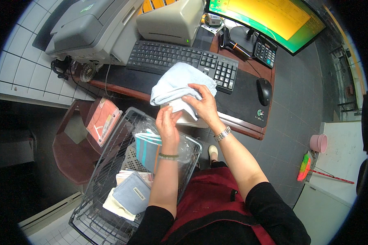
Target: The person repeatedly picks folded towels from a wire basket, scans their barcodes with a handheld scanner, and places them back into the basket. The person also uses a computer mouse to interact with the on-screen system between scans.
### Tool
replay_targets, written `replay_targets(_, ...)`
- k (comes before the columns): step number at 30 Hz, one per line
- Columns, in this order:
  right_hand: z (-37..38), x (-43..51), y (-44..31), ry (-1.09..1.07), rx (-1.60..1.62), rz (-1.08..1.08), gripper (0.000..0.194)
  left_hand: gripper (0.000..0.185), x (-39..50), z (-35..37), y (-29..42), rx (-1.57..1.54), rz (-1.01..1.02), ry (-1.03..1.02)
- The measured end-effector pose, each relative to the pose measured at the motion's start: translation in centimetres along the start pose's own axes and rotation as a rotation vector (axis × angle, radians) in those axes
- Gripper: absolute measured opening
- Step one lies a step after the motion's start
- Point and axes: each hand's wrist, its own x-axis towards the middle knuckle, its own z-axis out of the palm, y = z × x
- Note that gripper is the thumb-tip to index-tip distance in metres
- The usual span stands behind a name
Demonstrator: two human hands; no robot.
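A folded light blue cloth [181, 79] lies at the desk's front edge, partly over the black keyboard [171, 56]. My right hand [204, 102] pinches a fold of it between thumb and fingers. With its fingertips, my left hand [167, 122] holds a small white tag [177, 105] at the cloth's near edge. Under the cloth, a pale object [191, 122] shows in part; what it is I cannot tell. Below my left hand stands a wire shopping cart [132, 111] with a striped blue and grey cloth item [147, 150] and folded cloths [132, 191] in it.
A printer [79, 30] and a smaller grey device [171, 24] stand at the desk's back. To the right are a barcode scanner [236, 46], a calculator [265, 52], a mouse [264, 92] and a monitor [273, 18]. A packaged pink item [103, 122] lies on a brown chair [70, 153].
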Motion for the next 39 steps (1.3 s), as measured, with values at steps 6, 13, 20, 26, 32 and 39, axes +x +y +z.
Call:
replay_targets(6,-0.07,-0.02,-0.11,-0.001,0.005,0.002,0.041,0.015,0.04,-0.06,0.00,0.003,-0.004,-0.004)
replay_targets(13,-0.14,0.01,-0.14,-0.017,0.016,0.031,0.042,0.016,0.01,0.02,0.04,0.001,0.003,-0.012)
replay_targets(20,-0.05,0.01,0.14,-0.002,-0.003,0.025,0.041,0.017,0.18,-0.21,-0.18,-0.004,-0.006,0.003)
replay_targets(26,0.10,-0.20,0.36,-0.012,-0.033,0.034,0.043,0.021,0.04,-0.25,-0.30,0.020,-0.014,0.069)
replay_targets(32,-0.30,-0.16,0.10,-0.037,0.003,0.059,0.043,0.018,-0.08,0.37,-0.10,0.008,-0.016,0.044)
replay_targets(39,-0.05,-0.22,0.32,-0.003,-0.011,0.016,0.042,0.016,-0.10,0.31,0.04,0.017,-0.039,0.071)
